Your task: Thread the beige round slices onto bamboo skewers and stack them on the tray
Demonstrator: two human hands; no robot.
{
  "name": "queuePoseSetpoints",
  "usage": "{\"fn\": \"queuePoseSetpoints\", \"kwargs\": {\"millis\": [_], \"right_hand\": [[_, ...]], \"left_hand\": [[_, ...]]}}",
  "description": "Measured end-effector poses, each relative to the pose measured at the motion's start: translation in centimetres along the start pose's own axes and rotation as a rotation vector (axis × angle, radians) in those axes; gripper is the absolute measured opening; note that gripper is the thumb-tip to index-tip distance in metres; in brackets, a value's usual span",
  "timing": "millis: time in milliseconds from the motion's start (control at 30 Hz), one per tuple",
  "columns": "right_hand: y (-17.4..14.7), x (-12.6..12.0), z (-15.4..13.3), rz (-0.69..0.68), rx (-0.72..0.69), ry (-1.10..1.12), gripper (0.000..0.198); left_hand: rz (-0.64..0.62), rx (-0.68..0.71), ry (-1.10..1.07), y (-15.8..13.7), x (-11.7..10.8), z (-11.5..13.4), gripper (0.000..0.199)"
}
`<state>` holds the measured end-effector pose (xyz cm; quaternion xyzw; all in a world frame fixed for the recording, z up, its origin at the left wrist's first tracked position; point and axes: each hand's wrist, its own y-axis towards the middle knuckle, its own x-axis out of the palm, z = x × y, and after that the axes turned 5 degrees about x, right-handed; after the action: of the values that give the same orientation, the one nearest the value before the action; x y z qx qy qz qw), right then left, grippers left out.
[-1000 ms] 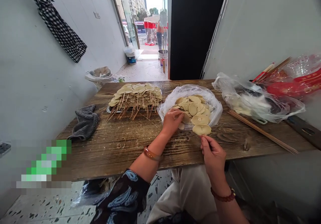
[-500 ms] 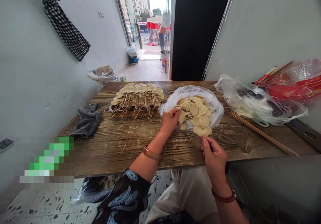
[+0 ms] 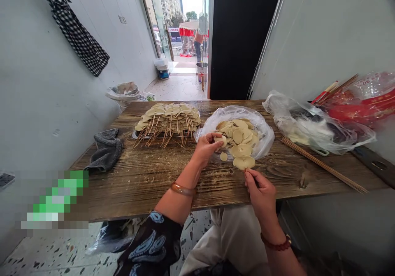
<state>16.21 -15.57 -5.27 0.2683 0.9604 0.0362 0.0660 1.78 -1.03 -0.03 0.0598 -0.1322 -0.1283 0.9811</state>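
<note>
While the right hand (image 3: pixel 262 189), nearest and in front of the plastic bag (image 3: pixel 264 142), pinches a thin skewer (image 3: pixel 246 170) carrying two pale slices (image 3: pixel 243 163), the left hand (image 3: pixel 207 147) has thumb and fingertips closed on one round slice (image 3: pixel 221 140) at the bag's left edge. Bare skewers (image 3: pixel 324 165) lie right of the bag; loose slices (image 3: pixel 237 135) heap inside it; skewered slices (image 3: pixel 173 117) are stacked to its left.
</note>
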Motion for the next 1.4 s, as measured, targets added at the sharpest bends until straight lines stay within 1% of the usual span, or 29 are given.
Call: {"fn": "queuePoseSetpoints", "kwargs": {"millis": [67,167,267,367,467,600,667,867,967,1067,1400], "right_hand": [[0.0,-0.1,0.0,-0.042,-0.014,-0.015,0.030],[0.1,-0.3,0.0,-0.076,-0.054,-0.062,0.028],[0.2,-0.4,-0.2,-0.092,-0.103,-0.130,0.027],[0.3,-0.5,-0.4,-0.106,-0.139,-0.169,0.028],[0.3,-0.6,-0.8,-0.150,-0.168,-0.192,0.027],[0.4,-0.8,-1.1,-0.241,-0.195,-0.211,0.027],[0.5,-0.9,-1.1,-0.266,-0.198,-0.217,0.027],[0.4,-1.0,-1.1,-0.300,-0.194,-0.220,0.026],[0.4,-1.0,-1.2,-0.305,-0.196,-0.216,0.025],[0.4,-0.9,-1.0,-0.299,-0.205,-0.217,0.024],[0.4,-0.8,-1.1,-0.299,-0.241,-0.247,0.024]], "left_hand": [[0.018,0.026,0.013,-0.1,0.0,0.1,0.040],[0.044,0.064,0.029,-0.1,0.2,0.4,0.054],[0.033,0.072,0.059,-0.2,0.4,0.6,0.065],[0.034,0.102,0.072,-0.1,0.3,0.7,0.068],[0.041,0.108,0.057,0.1,-0.2,0.7,0.063],[0.066,0.081,-0.010,0.2,-0.6,0.8,0.037],[0.080,0.081,-0.048,0.2,-0.7,0.9,0.030],[0.125,0.097,-0.068,0.2,-0.7,1.0,0.030],[0.133,0.084,-0.074,0.2,-0.7,1.0,0.032],[0.146,0.104,-0.081,0.3,-0.7,1.0,0.030],[0.148,0.137,-0.084,0.4,-0.9,0.9,0.028]]}}
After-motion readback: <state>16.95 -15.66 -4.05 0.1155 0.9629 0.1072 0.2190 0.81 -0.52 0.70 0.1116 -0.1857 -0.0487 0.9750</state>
